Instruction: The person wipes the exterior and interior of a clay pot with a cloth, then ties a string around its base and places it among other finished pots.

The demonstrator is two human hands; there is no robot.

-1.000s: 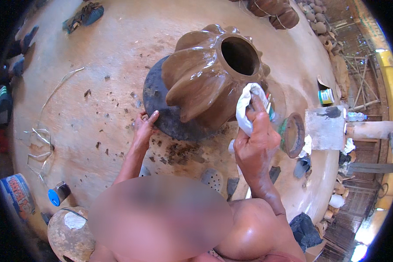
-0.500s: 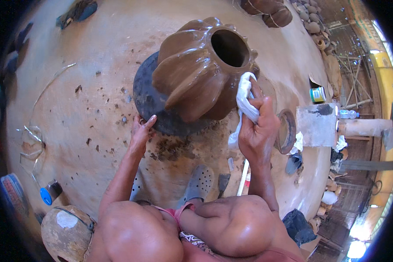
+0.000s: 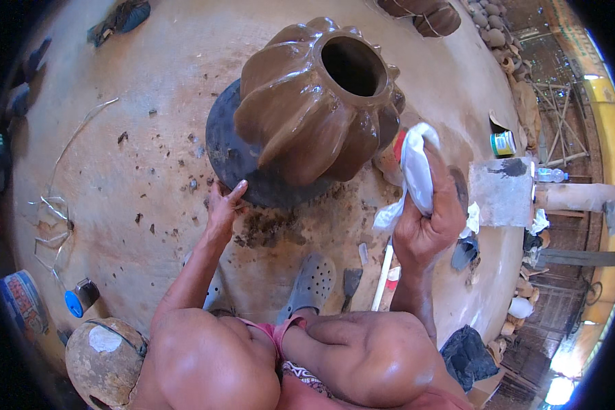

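Head cam: R hand (image 3: 428, 229), closed on white cloth (image 3: 417, 174), has just moved R of ribbed clay pot (image 3: 306, 109); cloth's off clay now. L hand (image 3: 222, 209) part-curled, thumb on dark disc (image 3: 227, 150), grip unclear. Pot's on disc, btwn & beyond hands.

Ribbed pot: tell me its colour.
The ribbed pot is brown, with glossy highlights along its ribs; the head view shows it best.

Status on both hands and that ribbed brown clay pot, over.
Left hand touching edge of flat black round disc. Right hand gripping limp white cloth. Glossy pot on disc, round mouth unobstructed.
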